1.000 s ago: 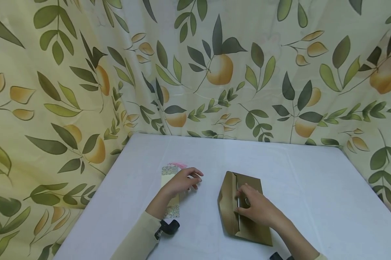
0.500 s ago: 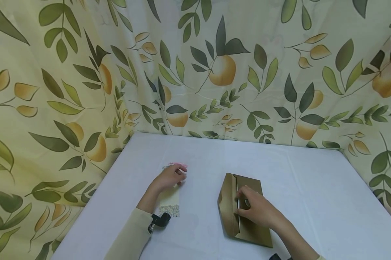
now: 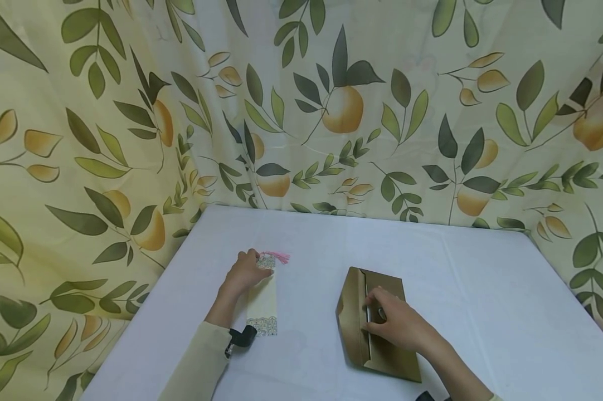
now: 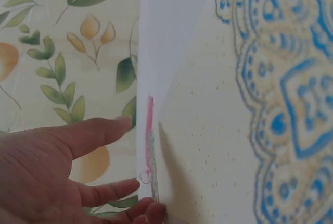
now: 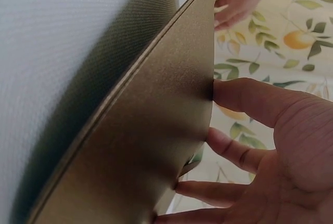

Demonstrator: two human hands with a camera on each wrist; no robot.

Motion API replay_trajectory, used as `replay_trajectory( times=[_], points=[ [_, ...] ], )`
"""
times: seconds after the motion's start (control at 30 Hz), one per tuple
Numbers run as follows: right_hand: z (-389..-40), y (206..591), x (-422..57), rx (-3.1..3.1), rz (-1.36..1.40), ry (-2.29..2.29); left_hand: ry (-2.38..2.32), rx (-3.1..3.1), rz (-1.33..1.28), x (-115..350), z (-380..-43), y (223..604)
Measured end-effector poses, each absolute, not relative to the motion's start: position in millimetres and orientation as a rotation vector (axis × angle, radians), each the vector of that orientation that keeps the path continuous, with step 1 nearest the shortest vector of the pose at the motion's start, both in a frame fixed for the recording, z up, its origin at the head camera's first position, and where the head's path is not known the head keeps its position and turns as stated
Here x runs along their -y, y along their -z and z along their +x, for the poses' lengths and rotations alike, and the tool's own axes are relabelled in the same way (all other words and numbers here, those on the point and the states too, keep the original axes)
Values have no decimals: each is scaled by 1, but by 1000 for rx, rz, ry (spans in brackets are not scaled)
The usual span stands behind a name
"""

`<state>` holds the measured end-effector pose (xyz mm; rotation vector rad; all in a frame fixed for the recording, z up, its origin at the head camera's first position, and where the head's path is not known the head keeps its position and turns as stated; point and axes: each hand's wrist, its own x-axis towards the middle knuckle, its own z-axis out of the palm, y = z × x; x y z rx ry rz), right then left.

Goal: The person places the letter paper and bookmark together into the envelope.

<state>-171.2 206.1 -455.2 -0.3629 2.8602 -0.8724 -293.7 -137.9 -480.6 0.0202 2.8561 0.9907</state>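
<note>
Cream card bookmark point(image 3: 262, 305), one: flat on the white counter point(image 3: 306, 234), its far end just by the fingers of the left hand point(image 3: 242, 272). Long axis, as the person faces it: 12 to 6 o'clock. Most of its length lies between 4 and 5 o'clock from that hand, easily the nearer of the two. Left hand: thumb and fingers spread apart, clamped on nothing that shows. Finish: plain middle, lacy bands at both ends, pink tassel point(image 3: 281, 257) trailing toward 3 o'clock.

Gold-brown envelope point(image 3: 383, 352), one: well apart from the bookmark, between 3 and 4 o'clock; flap point(image 3: 350, 320) out toward 9. Right hand point(image 3: 393, 318): fingertips touching the envelope's mouth; whether they pinch it, I cannot tell.
</note>
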Motion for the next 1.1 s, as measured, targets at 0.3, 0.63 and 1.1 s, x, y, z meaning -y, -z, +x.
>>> replay_trajectory(
  times=[0.3,0.63,1.1],
  points=[
    [-172,456,-207,-2862,-366,865,-886,-2900,-111,131,-290,483],
    [-173,457,-207,-2869,-366,864,-900,-2949,-153,118,-284,483],
    [-173,456,-207,-2857,-361,895,-1058,-2933,127,123,-290,488]
  ],
)
